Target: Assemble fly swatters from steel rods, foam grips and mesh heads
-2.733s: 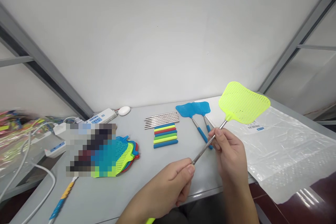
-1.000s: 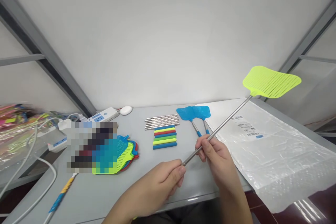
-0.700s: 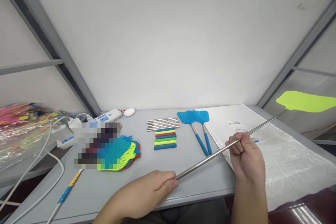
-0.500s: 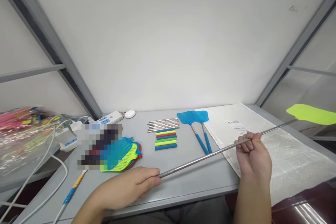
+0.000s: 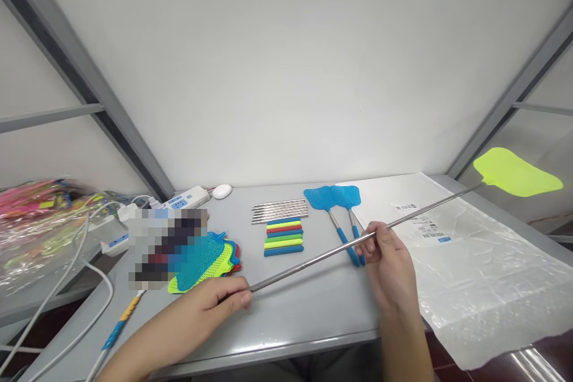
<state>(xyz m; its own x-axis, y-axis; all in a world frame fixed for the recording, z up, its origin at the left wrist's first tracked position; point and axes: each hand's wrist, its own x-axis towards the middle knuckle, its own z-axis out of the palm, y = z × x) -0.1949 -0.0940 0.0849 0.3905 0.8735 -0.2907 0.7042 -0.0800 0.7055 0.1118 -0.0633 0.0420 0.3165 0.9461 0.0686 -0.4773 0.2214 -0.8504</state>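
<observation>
A fly swatter with a yellow-green head [image 5: 517, 173] and a long steel rod slants across the desk, its head raised at the far right. My left hand [image 5: 215, 307] grips the rod's lower end between thumb and fingers, covering the tip. Further up, my right hand [image 5: 390, 259] is closed around the middle of the rod, palm turned upward. Behind the rod lie two blue fly swatters [image 5: 320, 197], their blue grips partly hidden by my right hand. Coloured handle grips [image 5: 283, 239] lie in a row beside several steel rods [image 5: 280, 210].
Loose swatter heads [image 5: 210, 262] are stacked at the left, near a blurred patch. A power strip [image 5: 185, 198], a white mouse-like object [image 5: 222, 191] and cables stand behind. Plastic-wrapped goods [image 5: 40, 233] fill the far left. A white plastic bag [image 5: 474, 274] hangs over the right edge.
My right hand has moved left, nearer my left hand, which has also shifted slightly left. The yellow-green head has risen and turned to show its broad face. The view has shifted slightly.
</observation>
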